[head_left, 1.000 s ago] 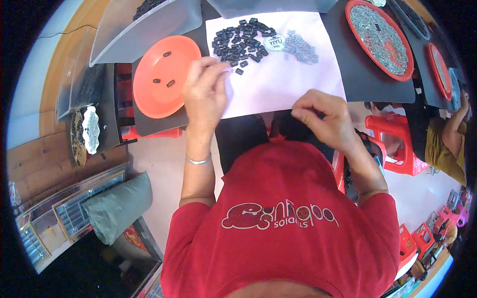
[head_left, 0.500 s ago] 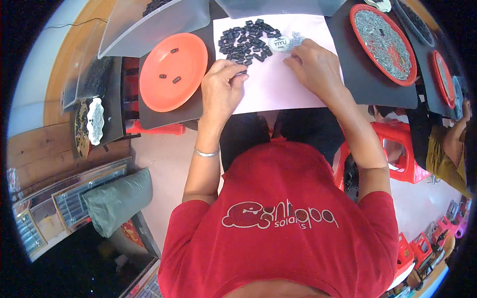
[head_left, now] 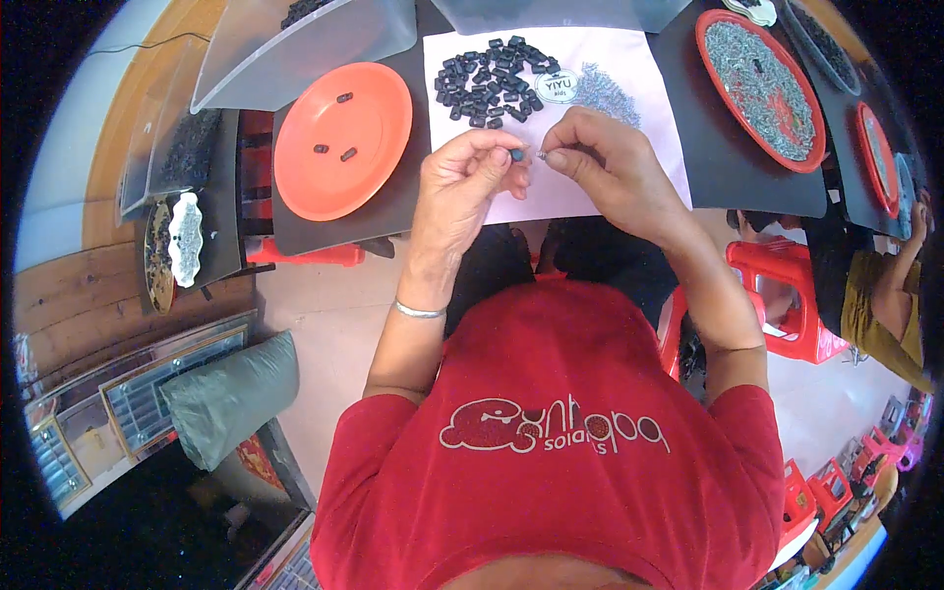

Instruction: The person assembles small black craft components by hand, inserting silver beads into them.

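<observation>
Between thumb and forefinger my left hand (head_left: 470, 177) pinches a small black plastic piece (head_left: 516, 154). Facing it, a short distance to the right, my right hand (head_left: 605, 162) is closed in a pinch on a tiny silvery metal pin (head_left: 541, 154). Both hands are over the near part of a pale pink sheet (head_left: 570, 202). A heap of similar black plastic pieces (head_left: 487, 84) lies beyond my left hand. Past my right hand, a scatter of small silvery metal pins (head_left: 605, 93) is partly covered by the fingers.
An orange-red plate (head_left: 339, 187) with three black pieces stands at the left. At the right is a red tray (head_left: 814, 152) of silvery metal parts. Clear plastic bins (head_left: 305, 59) line the far side of the dark table (head_left: 723, 147). Another person's arm (head_left: 900, 197) shows far right.
My left hand has picked up a black piece from the heap's near edge and moved right. My right hand has drawn back from the pins, nearer to the left hand.
</observation>
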`<move>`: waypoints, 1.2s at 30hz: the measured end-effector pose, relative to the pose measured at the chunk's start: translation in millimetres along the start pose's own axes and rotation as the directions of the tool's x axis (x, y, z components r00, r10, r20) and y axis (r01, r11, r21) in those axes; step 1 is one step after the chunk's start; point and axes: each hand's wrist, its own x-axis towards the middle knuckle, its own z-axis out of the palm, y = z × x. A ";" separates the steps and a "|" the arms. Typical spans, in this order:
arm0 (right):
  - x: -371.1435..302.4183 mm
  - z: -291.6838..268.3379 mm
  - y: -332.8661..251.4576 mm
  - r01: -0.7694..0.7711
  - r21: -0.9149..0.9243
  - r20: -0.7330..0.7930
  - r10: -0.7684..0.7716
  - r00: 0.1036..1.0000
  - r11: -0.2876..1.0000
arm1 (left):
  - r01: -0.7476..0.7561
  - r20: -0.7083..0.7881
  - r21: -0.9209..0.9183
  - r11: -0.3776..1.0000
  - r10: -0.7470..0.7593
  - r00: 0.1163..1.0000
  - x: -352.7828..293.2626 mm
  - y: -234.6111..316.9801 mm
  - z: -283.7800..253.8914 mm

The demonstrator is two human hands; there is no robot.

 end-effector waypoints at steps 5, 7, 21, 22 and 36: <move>-0.6 2.6 4.0 0.025 0.094 -0.033 -0.021 0.999 0.995 | 0.096 0.018 -0.180 0.979 -0.094 0.995 -0.5 -8.1 0.2; -1.8 3.0 1.6 0.003 0.101 -0.038 0.001 0.999 0.995 | 0.107 0.013 -0.186 0.977 -0.106 0.994 0.3 -7.6 2.1; -2.6 12.2 1.7 -0.059 0.081 -0.045 0.062 0.997 0.995 | -0.202 -0.145 0.316 0.927 0.257 0.955 0.0 -2.8 21.0; -3.0 12.5 4.2 -0.075 0.076 -0.049 0.079 0.996 0.994 | -0.201 -0.144 0.316 0.927 0.256 0.956 0.3 -3.6 19.8; -4.4 10.5 10.2 0.013 -0.057 -0.014 -0.014 1.000 0.998 | -0.072 -0.066 0.327 0.942 0.099 0.993 -4.9 -12.8 7.6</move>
